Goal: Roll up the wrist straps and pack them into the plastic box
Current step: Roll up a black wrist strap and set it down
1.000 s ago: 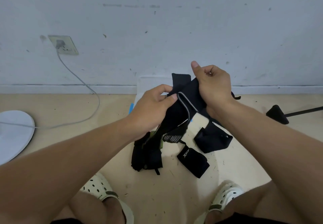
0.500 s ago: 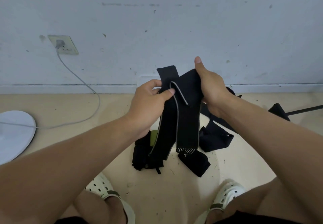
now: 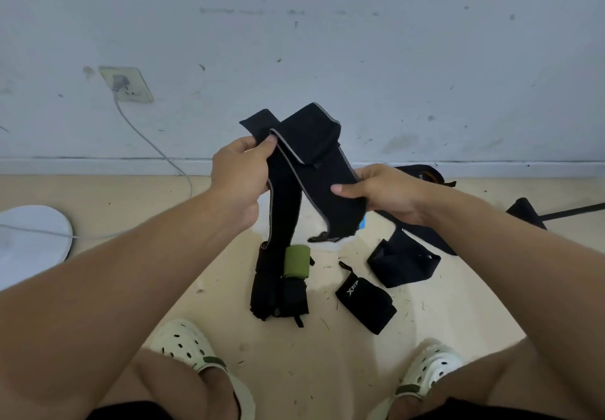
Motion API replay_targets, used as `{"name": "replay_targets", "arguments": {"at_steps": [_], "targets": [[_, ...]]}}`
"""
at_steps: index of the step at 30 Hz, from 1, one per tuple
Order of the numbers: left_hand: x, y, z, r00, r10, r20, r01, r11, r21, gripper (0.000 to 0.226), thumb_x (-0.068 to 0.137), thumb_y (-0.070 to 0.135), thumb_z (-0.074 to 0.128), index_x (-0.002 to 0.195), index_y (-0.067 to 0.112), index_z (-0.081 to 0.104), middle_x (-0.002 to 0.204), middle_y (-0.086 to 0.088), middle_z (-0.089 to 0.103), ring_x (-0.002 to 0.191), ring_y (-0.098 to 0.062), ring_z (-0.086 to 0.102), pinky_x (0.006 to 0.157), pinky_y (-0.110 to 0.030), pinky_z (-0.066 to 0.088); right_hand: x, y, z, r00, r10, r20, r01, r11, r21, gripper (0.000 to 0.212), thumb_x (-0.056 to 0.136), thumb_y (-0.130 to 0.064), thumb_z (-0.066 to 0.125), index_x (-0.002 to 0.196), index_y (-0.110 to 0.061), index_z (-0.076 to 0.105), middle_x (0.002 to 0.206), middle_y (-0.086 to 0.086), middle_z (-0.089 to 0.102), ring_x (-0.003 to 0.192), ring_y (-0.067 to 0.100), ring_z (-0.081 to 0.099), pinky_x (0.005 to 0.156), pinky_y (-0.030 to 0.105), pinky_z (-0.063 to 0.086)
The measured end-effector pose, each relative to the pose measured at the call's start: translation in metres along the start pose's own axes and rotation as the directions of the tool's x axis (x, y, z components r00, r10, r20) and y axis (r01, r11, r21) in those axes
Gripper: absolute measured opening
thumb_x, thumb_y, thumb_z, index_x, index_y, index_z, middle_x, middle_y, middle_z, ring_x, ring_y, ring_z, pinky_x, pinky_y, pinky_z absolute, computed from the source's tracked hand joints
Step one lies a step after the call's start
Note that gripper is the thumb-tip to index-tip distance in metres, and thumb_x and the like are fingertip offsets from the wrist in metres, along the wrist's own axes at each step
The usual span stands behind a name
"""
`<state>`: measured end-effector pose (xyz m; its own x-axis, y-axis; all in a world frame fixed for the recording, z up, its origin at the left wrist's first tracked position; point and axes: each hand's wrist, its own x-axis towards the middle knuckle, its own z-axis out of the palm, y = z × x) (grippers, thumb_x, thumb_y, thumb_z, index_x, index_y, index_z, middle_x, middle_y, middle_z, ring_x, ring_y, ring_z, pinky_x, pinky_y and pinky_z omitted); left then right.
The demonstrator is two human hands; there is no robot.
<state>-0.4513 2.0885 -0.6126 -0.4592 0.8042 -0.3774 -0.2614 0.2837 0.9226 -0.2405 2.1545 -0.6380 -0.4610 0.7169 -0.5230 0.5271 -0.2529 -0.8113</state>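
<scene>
A long black wrist strap with grey edging (image 3: 314,170) hangs folded in the air in front of the wall. My left hand (image 3: 239,174) pinches its upper left part. My right hand (image 3: 383,193) grips the lower right fold, thumb on top. On the floor lie rolled straps: a black bundle with a green roll (image 3: 296,260), a black roll with white lettering (image 3: 365,301) and a loosely folded black one (image 3: 402,265). Only a clear patch of the plastic box (image 3: 330,246) with a blue bit shows behind the strap.
My two feet in pale clogs (image 3: 193,351) sit at the bottom. A white round base (image 3: 29,239) with a grey cable to a wall socket (image 3: 126,83) is at the left. A black stand leg (image 3: 553,215) and another dark strap (image 3: 422,175) are at the right.
My right hand has slid down from the strap's top to its lower right fold. The strap has lifted and spread, uncovering the rolls on the floor.
</scene>
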Motion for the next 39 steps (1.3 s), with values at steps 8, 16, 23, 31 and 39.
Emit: {"name": "replay_targets", "arguments": {"at_steps": [8,16,23,31,39], "targets": [[0.007,-0.004,-0.005,0.995,-0.039,-0.091,0.047,0.994,0.094,0.018,0.102,0.032,0.067,0.089,0.019,0.068,0.109,-0.002,0.076,0.108,-0.023,0.071,0.099,-0.043,0.058,-0.009,-0.009,-0.009,0.951,-0.019,-0.31,0.017,1.0,-0.01,0.01,0.093,-0.017,0.073,0.103,-0.015,0.075,0.084,0.002,0.079,0.061,0.01,0.073,0.051,0.019,0.053],[-0.003,-0.018,0.007,0.987,-0.15,0.062,0.132,0.965,0.227,0.017,0.107,0.022,0.059,0.111,0.009,0.069,0.11,-0.007,0.076,0.098,-0.023,0.073,0.076,-0.035,0.062,-0.015,-0.008,0.003,0.818,-0.383,-0.429,0.228,0.901,-0.369,0.009,0.094,-0.02,0.072,0.101,-0.025,0.076,0.093,-0.008,0.076,0.083,0.005,0.07,0.065,0.009,0.049],[-0.009,-0.023,0.018,0.969,-0.179,0.173,0.154,0.977,0.146,0.019,0.108,0.02,0.055,0.113,0.007,0.068,0.106,-0.01,0.076,0.091,-0.026,0.076,0.072,-0.035,0.063,-0.031,-0.014,0.035,0.86,-0.48,-0.17,0.27,0.712,-0.648,0.046,0.094,-0.019,0.064,0.134,-0.042,0.067,0.103,-0.006,0.077,0.091,0.017,0.068,0.079,0.034,0.054],[-0.006,-0.022,0.015,0.991,0.013,0.132,-0.046,0.966,0.254,0.012,0.1,0.019,0.069,0.111,0.016,0.069,0.102,-0.004,0.079,0.088,-0.021,0.077,0.074,-0.034,0.064,-0.043,-0.02,0.044,0.927,-0.371,-0.049,0.3,0.817,-0.492,0.029,0.096,-0.047,0.068,0.121,-0.033,0.072,0.089,0.001,0.072,0.079,0.018,0.066,0.079,0.038,0.054],[-0.012,-0.014,0.017,0.966,0.106,0.236,-0.185,0.92,0.344,0.006,0.098,0.022,0.069,0.103,0.023,0.072,0.086,0.005,0.08,0.079,-0.014,0.077,0.068,-0.025,0.058,-0.04,-0.019,0.025,0.915,-0.264,-0.306,0.106,0.888,-0.448,0.071,0.072,-0.066,0.082,0.128,-0.034,0.053,0.115,-0.018,0.06,0.103,0.004,0.06,0.085,0.029,0.049]]}}
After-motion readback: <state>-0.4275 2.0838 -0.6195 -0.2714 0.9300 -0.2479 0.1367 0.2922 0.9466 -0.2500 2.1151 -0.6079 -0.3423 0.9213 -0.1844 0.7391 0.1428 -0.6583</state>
